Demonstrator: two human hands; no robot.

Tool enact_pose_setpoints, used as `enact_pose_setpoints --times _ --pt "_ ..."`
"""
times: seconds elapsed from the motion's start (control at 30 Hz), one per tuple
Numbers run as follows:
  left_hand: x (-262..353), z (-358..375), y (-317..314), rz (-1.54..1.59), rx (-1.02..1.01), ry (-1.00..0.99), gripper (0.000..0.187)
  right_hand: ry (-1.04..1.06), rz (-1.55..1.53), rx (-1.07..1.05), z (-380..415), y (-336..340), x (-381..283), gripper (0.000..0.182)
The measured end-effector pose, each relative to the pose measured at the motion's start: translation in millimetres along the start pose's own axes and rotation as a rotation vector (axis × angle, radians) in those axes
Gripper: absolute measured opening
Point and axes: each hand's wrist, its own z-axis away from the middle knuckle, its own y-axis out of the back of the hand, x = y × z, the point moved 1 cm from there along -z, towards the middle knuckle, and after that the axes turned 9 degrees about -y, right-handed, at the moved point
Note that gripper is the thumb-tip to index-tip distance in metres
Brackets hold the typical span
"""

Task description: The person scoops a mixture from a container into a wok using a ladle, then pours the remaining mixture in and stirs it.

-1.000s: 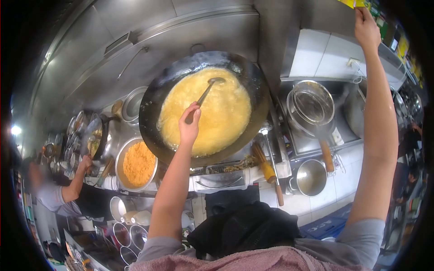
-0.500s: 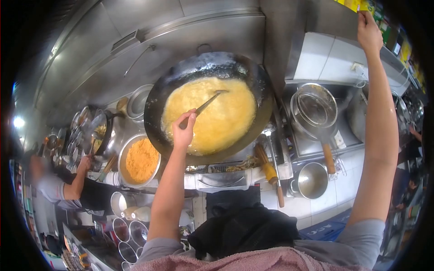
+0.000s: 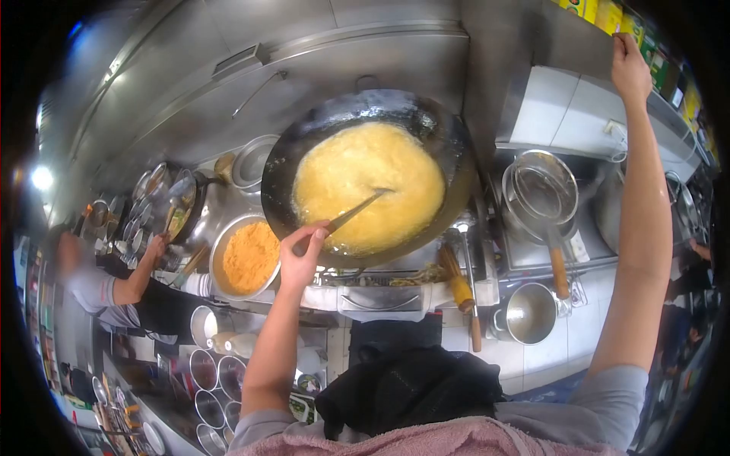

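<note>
My left hand [image 3: 302,254] is closed around the dark handle of a ladle [image 3: 356,210]. The ladle slants up and right into a large black wok [image 3: 464,163], and its head is sunk in the liquid. Frothy yellow liquid [image 3: 365,159] fills the middle of the wok. Left of my hand, a metal bowl [image 3: 216,262] holds orange crumbs [image 3: 249,257]. My right hand [image 3: 631,67] is raised at the upper right, its fingers curled at the edge of a metal shelf [image 3: 574,38].
Right of the wok are a wire strainer [image 3: 541,186] with a wooden handle and a metal pot [image 3: 530,313]. A yellow-handled brush [image 3: 458,289] lies by the stove's front. At left another person's arm [image 3: 138,277] works over a smaller pan [image 3: 186,220]. Yellow packets [image 3: 608,15] stand on the shelf.
The view has shifted slightly, moving the scene right. My left hand has drawn back toward the wok's near left rim, and the ladle's end has come nearer me, deeper in the liquid.
</note>
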Motion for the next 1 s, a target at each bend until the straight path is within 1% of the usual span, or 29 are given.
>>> enact_pose_setpoints --times 0.1,0.17,0.2,0.3,0.37,0.43,0.53,0.67,0.73,0.8,0.83,0.87,0.97,1.0 --pt "6.0 13.4 16.6 0.02 -0.009 -0.016 0.024 0.003 -0.001 -0.017 -1.5 -1.6 1.6 0.035" --pt "16.5 21.0 28.6 -0.031 -0.05 0.022 0.024 0.001 0.001 -0.035 -1.8 -0.6 2.6 0.036" --pt "25.2 25.5 33.6 -0.002 -0.048 0.059 0.023 0.011 -0.002 -0.03 -2.0 -0.9 3.2 0.036" --pt "46.8 31.7 50.1 -0.049 -0.056 0.026 0.024 0.013 0.006 -0.035 -3.9 -2.2 3.8 0.035" --pt "53.7 35.6 62.5 -0.046 -0.055 0.069 0.025 0.008 0.019 -0.048 -3.6 -2.7 3.5 0.035" --pt "65.5 36.0 72.5 -0.097 -0.083 0.029 0.027 0.027 0.012 -0.02 -3.4 -2.8 3.7 0.036" --pt "86.6 33.9 85.8 -0.128 -0.104 0.03 0.028 0.064 -0.02 -0.017 -6.7 -7.3 8.3 0.037" --pt "123.3 25.2 96.0 -0.167 -0.135 0.031 0.027 0.057 -0.01 -0.041 -12.1 -11.3 10.9 0.039" --pt "127.2 21.8 100.2 -0.15 -0.129 0.033 0.028 0.049 -0.008 -0.042 -9.3 -9.8 10.1 0.039" --pt "140.6 11.7 102.6 -0.217 -0.176 0.01 0.031 0.061 -0.008 -0.035 -12.2 -14.1 14.1 0.04" --pt "147.4 7.2 102.3 -0.265 -0.199 -0.001 0.036 0.07 -0.007 -0.021 -13.1 -14.5 14.5 0.04" --pt "152.2 3.3 100.6 -0.251 -0.2 -0.029 0.038 0.07 -0.007 -0.024 -13.7 -15.2 15.4 0.04" --pt "162.7 -10.7 98.3 -0.251 -0.194 -0.052 0.039 0.06 0.006 -0.031 -16.2 -16.2 16.5 0.04" --pt "164.0 -15.7 95.1 -0.218 -0.175 -0.088 0.036 0.068 0.003 -0.027 -16.7 -16.4 16.7 0.04"
